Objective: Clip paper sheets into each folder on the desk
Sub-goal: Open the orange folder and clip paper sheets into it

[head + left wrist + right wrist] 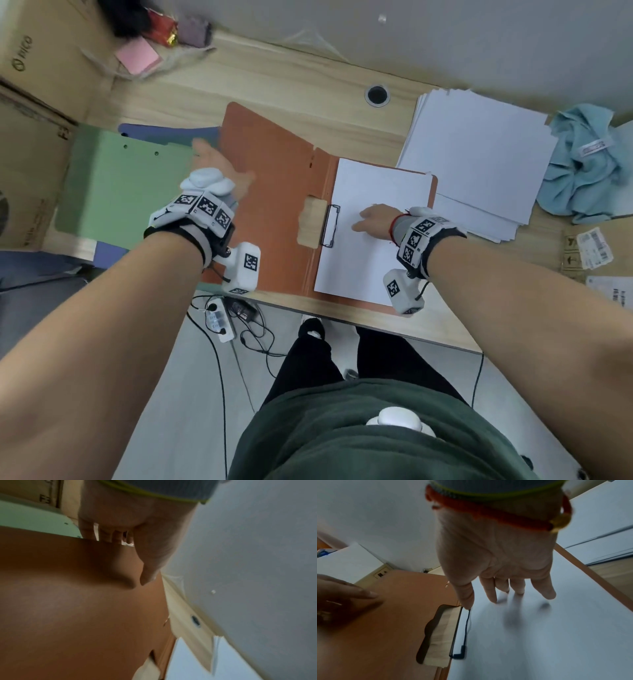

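Head view: left hand (219, 168) grips the orange folder (274, 192) cover's edge; right hand (375, 219) rests flat-fingered on the clipped sheet (370, 240). The wooden worktop (308, 85) meets a grey wall (cables on the floor). Left wrist view: fingers (104, 535) curl over the cover. Right wrist view: fingertips (493, 597) touch paper beside the clip (464, 635).

Office: desk (274, 78), folders (274, 164), paper stack (479, 147)

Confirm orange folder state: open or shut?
Open. The orange folder lies spread on the desk; the left hand holds its cover, and the right hand presses the white sheet by the wire clip.
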{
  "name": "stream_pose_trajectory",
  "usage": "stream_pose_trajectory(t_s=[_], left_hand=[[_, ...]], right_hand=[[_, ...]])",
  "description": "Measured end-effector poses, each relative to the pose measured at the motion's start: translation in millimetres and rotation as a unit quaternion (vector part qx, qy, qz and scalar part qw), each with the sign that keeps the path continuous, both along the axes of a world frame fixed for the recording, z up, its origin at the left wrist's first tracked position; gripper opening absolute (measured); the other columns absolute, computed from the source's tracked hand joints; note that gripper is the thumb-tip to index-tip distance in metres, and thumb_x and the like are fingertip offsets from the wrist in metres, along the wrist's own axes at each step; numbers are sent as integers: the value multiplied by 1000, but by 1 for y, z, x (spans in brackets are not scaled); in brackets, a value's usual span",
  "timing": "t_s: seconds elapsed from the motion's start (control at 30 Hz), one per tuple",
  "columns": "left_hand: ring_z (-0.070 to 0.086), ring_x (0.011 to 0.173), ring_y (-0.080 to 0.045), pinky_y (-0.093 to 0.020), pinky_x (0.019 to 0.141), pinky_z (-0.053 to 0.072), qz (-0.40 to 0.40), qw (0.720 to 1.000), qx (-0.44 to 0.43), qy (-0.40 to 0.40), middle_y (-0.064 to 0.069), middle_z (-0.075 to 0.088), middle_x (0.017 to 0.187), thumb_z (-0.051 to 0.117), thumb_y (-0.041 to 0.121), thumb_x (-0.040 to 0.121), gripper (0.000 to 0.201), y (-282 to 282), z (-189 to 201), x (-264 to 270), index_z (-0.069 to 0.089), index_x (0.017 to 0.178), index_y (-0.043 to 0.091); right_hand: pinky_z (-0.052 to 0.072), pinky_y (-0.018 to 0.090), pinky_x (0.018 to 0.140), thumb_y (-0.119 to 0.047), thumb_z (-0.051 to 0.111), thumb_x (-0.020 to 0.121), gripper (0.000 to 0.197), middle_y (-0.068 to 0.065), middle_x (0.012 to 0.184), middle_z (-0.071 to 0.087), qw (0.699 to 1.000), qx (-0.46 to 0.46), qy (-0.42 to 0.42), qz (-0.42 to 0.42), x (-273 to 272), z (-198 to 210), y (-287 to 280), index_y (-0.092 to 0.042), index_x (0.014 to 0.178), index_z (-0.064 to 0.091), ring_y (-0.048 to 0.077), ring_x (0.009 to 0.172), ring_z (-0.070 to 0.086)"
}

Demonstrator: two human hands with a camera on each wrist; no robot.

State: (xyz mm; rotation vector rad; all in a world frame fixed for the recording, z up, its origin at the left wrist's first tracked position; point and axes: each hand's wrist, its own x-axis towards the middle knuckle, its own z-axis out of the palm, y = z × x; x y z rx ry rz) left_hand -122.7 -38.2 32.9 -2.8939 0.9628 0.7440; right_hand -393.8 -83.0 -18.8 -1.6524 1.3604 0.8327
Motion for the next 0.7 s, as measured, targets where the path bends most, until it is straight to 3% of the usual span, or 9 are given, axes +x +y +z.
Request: stream_pose_trajectory(t_s=[0.07,0.13,0.2,0.27,0.37,0.47,0.57,0.63,0.7], left_hand=[[59,91,-30,-39,75,42,-65,998,10,15,-10,56,102,67,48,84,68,-5,27,-1,39,131,6],[59,82,-28,-34,71,44,-150,988,-6,27,-10,66,98,60,53,87,46,-14,53,-6,59,106,11],[64,73,-27,-34,73,52,-202,976,-35,79,-9,72,86,52,56,90,46,-21,72,-21,64,88,13],[71,65,-21,-30,67,56,-189,954,-96,212,-7,75,78,49,54,94,46,-28,84,-46,69,94,13],[68,63,-19,-22,54,47,-189,902,-124,368,-7,74,83,46,40,100,36,-39,86,-100,71,102,14],[66,68,-17,-19,52,45,-226,891,-100,381,-4,72,88,47,31,101,30,-41,60,-124,72,105,16],[59,63,-12,-11,44,42,-217,905,-84,357,-5,69,92,52,22,98,25,-35,24,-125,72,109,12],[61,73,-10,-7,55,43,-250,912,-67,319,-6,70,105,53,18,98,25,-30,2,-132,71,115,12],[63,101,-18,-15,79,44,-283,915,-17,288,-3,65,122,53,15,97,28,-22,-16,-131,68,122,16]], right_hand=[[28,39,114,-44,44,101,60,7,157,32,999,5,-32,-20,2,10,1,-10,150,37,27,143,32],[39,40,110,-46,48,99,57,5,148,44,990,17,-88,-104,4,25,-4,-12,144,45,26,132,46],[50,41,101,-53,50,95,54,0,137,55,960,43,-165,-222,5,43,-7,-18,136,52,21,118,59],[55,41,94,-62,45,93,58,0,127,64,924,55,-227,-303,4,63,-16,-18,129,59,21,106,67],[59,44,85,-74,38,88,70,4,111,72,866,38,-294,-402,-22,93,-29,-16,117,65,27,96,72],[61,42,78,-77,40,85,74,6,103,73,845,-3,-309,-437,-41,100,-37,-14,112,69,27,87,73],[62,43,77,-48,56,93,46,10,108,71,853,-61,-274,-440,-56,90,-36,-9,117,63,26,86,71],[60,44,80,-31,61,89,30,9,103,70,854,-100,-238,-451,-76,73,-32,-11,111,58,25,87,70],[57,47,87,-32,63,78,50,8,107,69,858,-121,-200,-457,-87,55,-26,-13,122,49,26,96,69]])
